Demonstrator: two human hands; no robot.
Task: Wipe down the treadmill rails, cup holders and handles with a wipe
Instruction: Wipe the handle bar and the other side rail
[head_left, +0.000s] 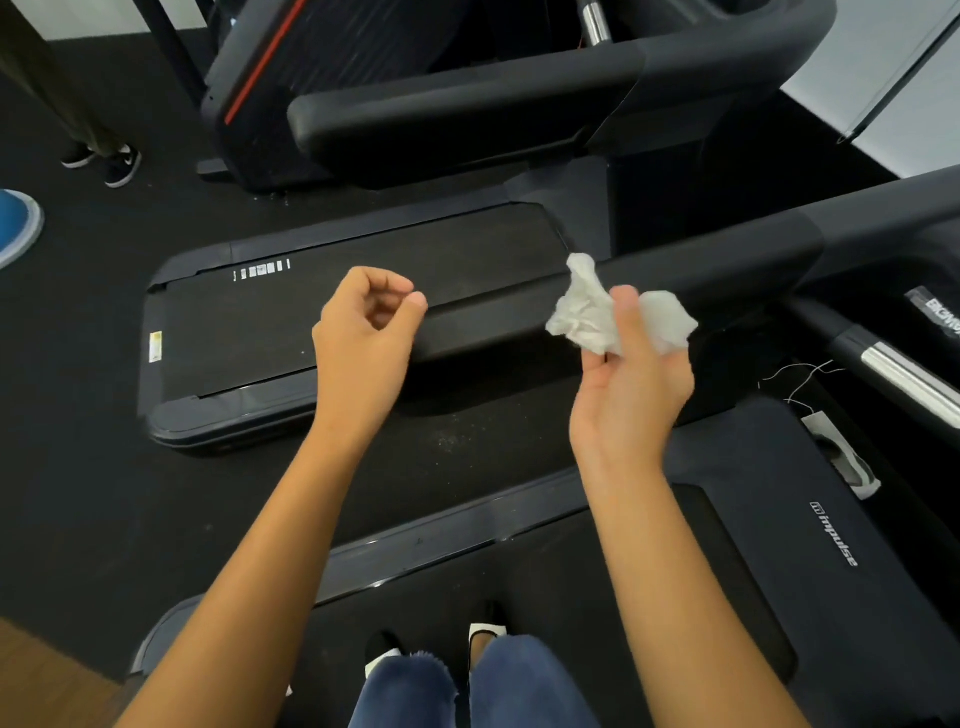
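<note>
**Wipe Held Above Handrail: No Contact Yet**

The wipe (587, 317) is crumpled into a loose ball. It is pinched between the thumb and fingers of the right hand (631, 384), palm up, just above the dark handrail (701, 270), apparently clear of it. The left hand (363, 338) hovers near the rail's end, fingers loosely curled, holding nothing.

Risk: a bunched wipe offers little contact area, so strips of rail may be missed. A light pinch may let it drop to the floor (104, 364).
</note>
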